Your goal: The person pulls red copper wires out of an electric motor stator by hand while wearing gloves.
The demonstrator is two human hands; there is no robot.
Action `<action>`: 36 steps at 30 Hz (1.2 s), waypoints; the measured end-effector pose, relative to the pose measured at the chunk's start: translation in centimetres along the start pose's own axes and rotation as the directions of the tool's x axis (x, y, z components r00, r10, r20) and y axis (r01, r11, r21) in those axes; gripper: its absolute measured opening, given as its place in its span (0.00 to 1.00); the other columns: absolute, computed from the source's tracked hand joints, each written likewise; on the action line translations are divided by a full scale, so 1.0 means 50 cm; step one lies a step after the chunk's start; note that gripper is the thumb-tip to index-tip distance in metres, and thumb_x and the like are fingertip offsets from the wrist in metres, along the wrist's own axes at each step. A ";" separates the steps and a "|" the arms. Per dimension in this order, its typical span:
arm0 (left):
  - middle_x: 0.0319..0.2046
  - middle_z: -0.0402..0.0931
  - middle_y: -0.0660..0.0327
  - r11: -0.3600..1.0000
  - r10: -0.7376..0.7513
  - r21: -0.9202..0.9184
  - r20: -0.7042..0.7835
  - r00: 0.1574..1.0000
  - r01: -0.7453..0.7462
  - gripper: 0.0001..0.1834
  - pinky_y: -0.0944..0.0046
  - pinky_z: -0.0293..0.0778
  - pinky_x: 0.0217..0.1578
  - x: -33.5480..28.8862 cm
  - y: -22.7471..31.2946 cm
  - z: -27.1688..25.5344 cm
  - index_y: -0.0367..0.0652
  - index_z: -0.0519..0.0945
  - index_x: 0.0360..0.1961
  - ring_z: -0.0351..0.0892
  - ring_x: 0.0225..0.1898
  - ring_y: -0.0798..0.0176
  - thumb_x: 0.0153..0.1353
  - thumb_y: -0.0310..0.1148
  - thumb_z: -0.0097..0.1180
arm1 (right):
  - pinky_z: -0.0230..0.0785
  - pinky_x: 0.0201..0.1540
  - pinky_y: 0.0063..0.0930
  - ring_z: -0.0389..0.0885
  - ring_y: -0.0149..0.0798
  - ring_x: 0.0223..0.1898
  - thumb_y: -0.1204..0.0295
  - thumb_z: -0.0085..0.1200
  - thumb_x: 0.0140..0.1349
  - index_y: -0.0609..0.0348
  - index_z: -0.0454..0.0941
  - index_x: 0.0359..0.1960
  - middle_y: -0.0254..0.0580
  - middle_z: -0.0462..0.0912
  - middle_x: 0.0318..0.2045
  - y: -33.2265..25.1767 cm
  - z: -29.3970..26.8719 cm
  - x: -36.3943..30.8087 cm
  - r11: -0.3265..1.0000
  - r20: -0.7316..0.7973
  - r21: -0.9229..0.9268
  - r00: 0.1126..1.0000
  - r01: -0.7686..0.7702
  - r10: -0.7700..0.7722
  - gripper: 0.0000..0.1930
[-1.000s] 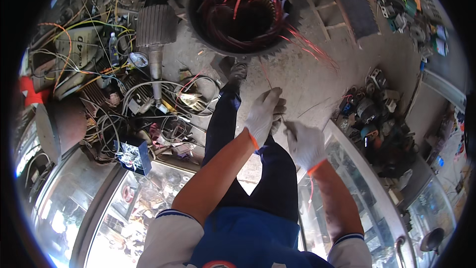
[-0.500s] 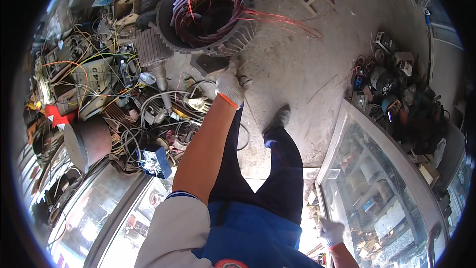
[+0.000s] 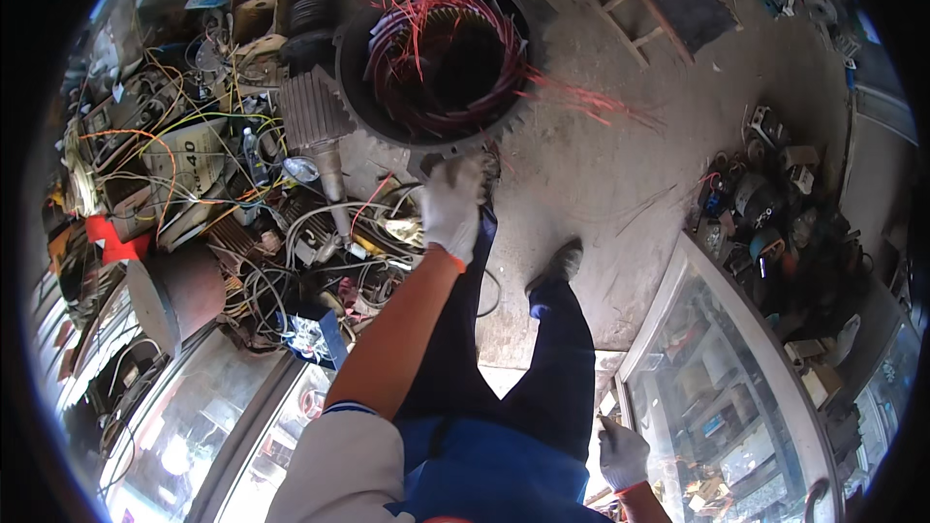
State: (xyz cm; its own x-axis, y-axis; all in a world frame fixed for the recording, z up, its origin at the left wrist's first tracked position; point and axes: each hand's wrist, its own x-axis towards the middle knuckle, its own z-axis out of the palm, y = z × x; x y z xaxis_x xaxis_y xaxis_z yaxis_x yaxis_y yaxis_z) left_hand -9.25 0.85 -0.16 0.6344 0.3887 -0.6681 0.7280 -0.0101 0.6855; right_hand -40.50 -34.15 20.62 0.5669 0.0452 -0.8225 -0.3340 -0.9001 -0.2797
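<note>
Motor stator housing (image 3: 402,136) stands at 12 o'clock of your view, a heavy dark round shell with its mouth turned up toward you. Notched fins run along its outer edge (they look like cog teeth from where you stand). Inside it you see the winding ring (image 3: 399,102), a deep red-purple band of bundled coils wrapped around a dark bore, with pale strips showing on its outer side and a brownish toothed band within. At 10 o'clock, near the housing's flank, lies a grey ribbed cylinder (image 3: 312,107) with a metal shaft pointing away toward 6 o'clock. Your gloved left hand (image 3: 452,205) is by the housing's 6 o'clock edge; its fingers look bent and blurred, so you cannot tell whether they grip anything or touch the rim. Your gloved right hand (image 3: 623,453), at 5 o'clock and well apart from the housing, has curled fingers, but its grip is hidden. Thinnest of all, bright red loose wires (image 3: 591,100) fray out toward 3 o'clock, with more strands tangled over the ring's 11 o'clock side.
</note>
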 end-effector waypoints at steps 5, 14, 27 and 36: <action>0.59 0.85 0.43 0.927 0.306 0.280 -0.174 0.936 -0.251 0.33 0.52 0.75 0.65 0.246 0.135 -0.081 0.36 0.80 0.68 0.83 0.62 0.44 0.72 0.50 0.65 | 0.79 0.36 0.48 0.88 0.52 0.30 0.71 0.60 0.66 0.54 0.86 0.56 0.44 0.88 0.29 -0.240 -0.077 0.151 0.945 -0.185 0.071 0.935 0.319 -0.302 0.17; 0.41 0.91 0.59 0.915 0.352 -0.011 0.514 0.783 -0.404 0.15 0.62 0.80 0.45 0.172 0.180 -0.147 0.40 0.89 0.50 0.86 0.41 0.66 0.76 0.41 0.61 | 0.81 0.39 0.30 0.88 0.34 0.31 0.76 0.55 0.74 0.67 0.85 0.59 0.41 0.88 0.29 -0.592 -0.234 0.380 0.890 -0.023 0.455 0.999 -0.017 0.031 0.16; 0.45 0.84 0.52 0.793 0.504 0.049 0.507 0.699 -0.607 0.12 0.46 0.80 0.50 0.101 0.167 -0.269 0.43 0.84 0.52 0.85 0.48 0.41 0.70 0.33 0.65 | 0.81 0.58 0.30 0.91 0.37 0.52 0.79 0.54 0.76 0.64 0.77 0.70 0.51 0.89 0.57 -0.871 -0.327 0.586 0.803 -0.207 0.470 0.930 0.366 -0.303 0.22; 0.47 0.85 0.58 0.635 0.553 0.120 0.620 0.557 -0.763 0.14 0.46 0.76 0.61 0.078 0.140 -0.246 0.50 0.88 0.46 0.80 0.57 0.44 0.70 0.47 0.64 | 0.76 0.68 0.50 0.77 0.56 0.71 0.73 0.70 0.57 0.45 0.88 0.58 0.46 0.79 0.69 -0.908 -0.414 0.707 0.434 0.196 -0.465 0.568 0.772 -0.800 0.25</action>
State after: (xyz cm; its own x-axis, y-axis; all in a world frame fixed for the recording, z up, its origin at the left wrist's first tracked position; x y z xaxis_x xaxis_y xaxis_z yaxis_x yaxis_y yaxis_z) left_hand -4.84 13.61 5.58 0.9168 -0.3599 -0.1728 0.0095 -0.4131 0.9107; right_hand 10.32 -0.67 14.48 0.4416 0.8302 -0.3402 0.6426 -0.5572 -0.5259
